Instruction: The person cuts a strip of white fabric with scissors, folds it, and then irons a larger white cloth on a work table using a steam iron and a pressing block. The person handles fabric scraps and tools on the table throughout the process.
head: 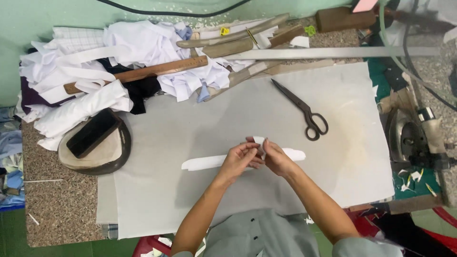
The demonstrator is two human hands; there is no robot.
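My left hand (239, 159) and right hand (275, 157) pinch the middle of the white fabric strip (204, 163), frame centre; I see its long axis running left-right, both hands equally near.

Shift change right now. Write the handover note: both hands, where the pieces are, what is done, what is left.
Left hand and right hand: both pinch the middle of the long white fabric strip, which lies flat on the grey cloth sheet.
Scissors: closed, beyond the hands, untouched.
Wooden ruler: on the heap of white fabric pieces at the far left.
Done: strip laid out, a small fold raised at its middle.
Left: both ends of the strip still lie flat.
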